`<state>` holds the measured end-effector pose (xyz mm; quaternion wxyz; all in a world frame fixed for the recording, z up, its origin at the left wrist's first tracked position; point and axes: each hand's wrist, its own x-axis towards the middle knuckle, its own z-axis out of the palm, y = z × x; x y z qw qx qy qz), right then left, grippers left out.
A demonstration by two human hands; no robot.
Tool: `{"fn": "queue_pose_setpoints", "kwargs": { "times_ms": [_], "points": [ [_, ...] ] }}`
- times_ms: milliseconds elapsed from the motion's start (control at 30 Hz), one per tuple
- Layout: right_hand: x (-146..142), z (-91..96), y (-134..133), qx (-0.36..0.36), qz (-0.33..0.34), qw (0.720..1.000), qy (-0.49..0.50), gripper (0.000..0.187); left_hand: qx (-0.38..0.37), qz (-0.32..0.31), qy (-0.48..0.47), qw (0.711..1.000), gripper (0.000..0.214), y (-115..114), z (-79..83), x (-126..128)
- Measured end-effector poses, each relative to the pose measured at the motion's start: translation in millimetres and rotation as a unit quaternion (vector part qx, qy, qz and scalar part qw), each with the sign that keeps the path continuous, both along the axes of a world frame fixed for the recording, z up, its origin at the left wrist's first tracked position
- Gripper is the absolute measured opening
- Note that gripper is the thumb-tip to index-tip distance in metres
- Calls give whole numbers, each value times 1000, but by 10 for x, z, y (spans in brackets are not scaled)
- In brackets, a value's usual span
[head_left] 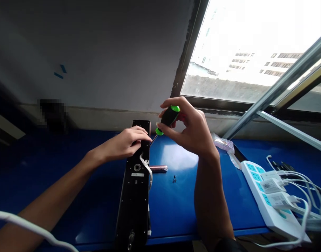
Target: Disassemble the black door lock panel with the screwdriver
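Because the head view looks forward and down, it shows both hands at the far end of a long black door lock panel (134, 196), which lies flat on the blue surface (176, 213). The left hand (125, 145) is curved over the panel's upper part and grips it, probably so that the panel cannot slide. The right hand (189, 129) is closed on a screwdriver (169, 119) with a green and black handle, held near the fingertips, it seems for fine control, and its thin shaft reaches the panel's right edge, just beside the left hand. A white flat cable (145, 167) comes out of the panel. Near it lie a metal bar (158, 169) and a few tiny black screws (174, 179), perhaps kept close for easy reach. A white power strip (265, 199) with chargers (272, 185) lies farther right.
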<state>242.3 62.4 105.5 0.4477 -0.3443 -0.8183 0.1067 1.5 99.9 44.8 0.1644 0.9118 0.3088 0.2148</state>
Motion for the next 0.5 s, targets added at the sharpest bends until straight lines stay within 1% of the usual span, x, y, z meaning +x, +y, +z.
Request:
{"fn": "queue_pose_setpoints", "kwargs": {
  "times_ms": [100, 233, 333, 500],
  "points": [
    [-69, -44, 41, 17, 5, 1000, -8, 33, -14, -14, 8, 1000, 41, 56, -96, -83],
    [-155, -90, 91, 28, 8, 999, -33, 34, -26, -27, -4, 999, 46, 128, -196, -116],
    [-231, -107, 85, 33, 0, 999, -36, 34, -31, -30, -20, 999, 46, 148, -233, -124],
    [-339, -121, 18, 73, -34, 996, -42, 30, -33, -35, -44, 998, 43, 161, -255, -155]
  ]
}}
